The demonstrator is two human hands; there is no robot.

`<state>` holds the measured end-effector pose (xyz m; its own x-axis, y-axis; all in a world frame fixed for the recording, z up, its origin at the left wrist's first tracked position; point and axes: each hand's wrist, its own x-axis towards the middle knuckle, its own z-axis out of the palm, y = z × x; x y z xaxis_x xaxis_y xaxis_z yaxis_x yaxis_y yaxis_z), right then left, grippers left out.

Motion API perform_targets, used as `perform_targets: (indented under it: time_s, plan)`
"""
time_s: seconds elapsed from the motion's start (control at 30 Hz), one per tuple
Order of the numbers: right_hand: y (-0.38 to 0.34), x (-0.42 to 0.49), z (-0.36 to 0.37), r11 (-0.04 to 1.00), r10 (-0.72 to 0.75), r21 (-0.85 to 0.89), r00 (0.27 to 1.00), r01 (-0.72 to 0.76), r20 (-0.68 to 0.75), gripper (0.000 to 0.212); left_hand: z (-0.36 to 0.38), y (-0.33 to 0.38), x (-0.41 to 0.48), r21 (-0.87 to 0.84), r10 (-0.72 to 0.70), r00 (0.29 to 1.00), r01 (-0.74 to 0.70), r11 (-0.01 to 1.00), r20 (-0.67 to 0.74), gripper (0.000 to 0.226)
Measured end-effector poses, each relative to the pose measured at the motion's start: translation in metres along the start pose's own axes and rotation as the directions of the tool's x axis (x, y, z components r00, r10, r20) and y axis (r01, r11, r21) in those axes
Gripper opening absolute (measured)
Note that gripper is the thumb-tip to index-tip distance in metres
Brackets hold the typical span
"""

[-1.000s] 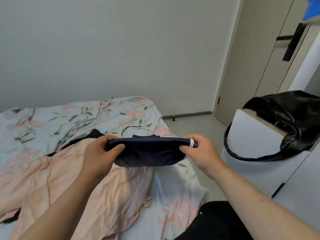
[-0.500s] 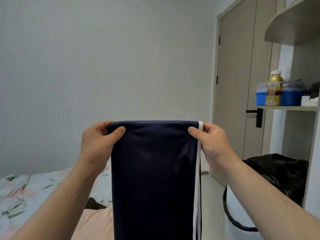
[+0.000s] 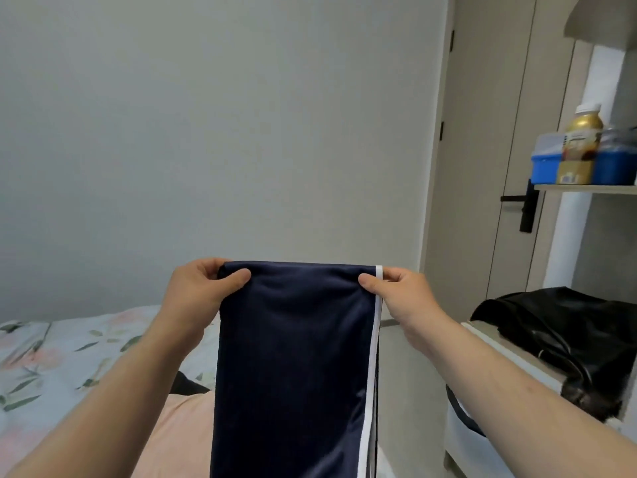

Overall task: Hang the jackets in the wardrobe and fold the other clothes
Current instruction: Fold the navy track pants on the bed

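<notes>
- Below and left of our left hand [image 3: 203,291] lies the flowered bed sheet [image 3: 51,357], with a peach garment [image 3: 182,439] spread under that forearm
- Our left hand pinches the top left corner of the navy trousers [image 3: 293,357], thumb in front, fingers curled behind
- Between both hands the trousers hang straight down, top edge taut, with a white stripe [image 3: 370,374] on the side nearest the right hand; the lower end runs out of view
- Our right hand [image 3: 400,298] pinches the top right corner the same way
- We judge the cloth smooth and slippery: if one pinched corner slips, the layers would slide apart and spoil the fold
- Lowered carelessly, the hanging end may bunch on the peach garment
- Right of our right forearm a black bag [image 3: 568,332] sits on a white cabinet [image 3: 510,357]; a wide elbow swing could catch it
</notes>
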<state>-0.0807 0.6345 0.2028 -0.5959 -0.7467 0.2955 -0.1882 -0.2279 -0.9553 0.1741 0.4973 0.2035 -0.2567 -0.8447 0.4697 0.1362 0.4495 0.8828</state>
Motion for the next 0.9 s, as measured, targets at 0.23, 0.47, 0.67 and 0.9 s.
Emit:
perform_targets:
  time_s: [0.23, 0.47, 0.67, 0.9]
  plan:
    - [0.111, 0.049, 0.034, 0.929, 0.354, -0.123, 0.935, -0.348, 0.027, 0.010, 0.002, -0.130, 0.035, 0.142, -0.358, 0.934, 0.355, 0.924, 0.001, 0.003]
    - [0.188, 0.105, 0.062, 0.832, 0.554, -0.012, 0.831, -0.554, 0.055, 0.010, 0.023, -0.224, 0.083, 0.021, -0.529, 0.848, 0.529, 0.848, 0.002, 0.009]
    - [0.223, 0.131, 0.069, 0.829, 0.533, 0.137, 0.840, -0.543, 0.103, 0.020, 0.043, -0.253, 0.104, -0.058, -0.486, 0.873, 0.483, 0.873, -0.039, 0.010]
    - [0.252, 0.097, 0.059, 0.762, 0.616, 0.195, 0.784, -0.618, 0.077, 0.010, 0.033, -0.263, 0.054, -0.112, -0.554, 0.817, 0.543, 0.832, -0.158, 0.013]
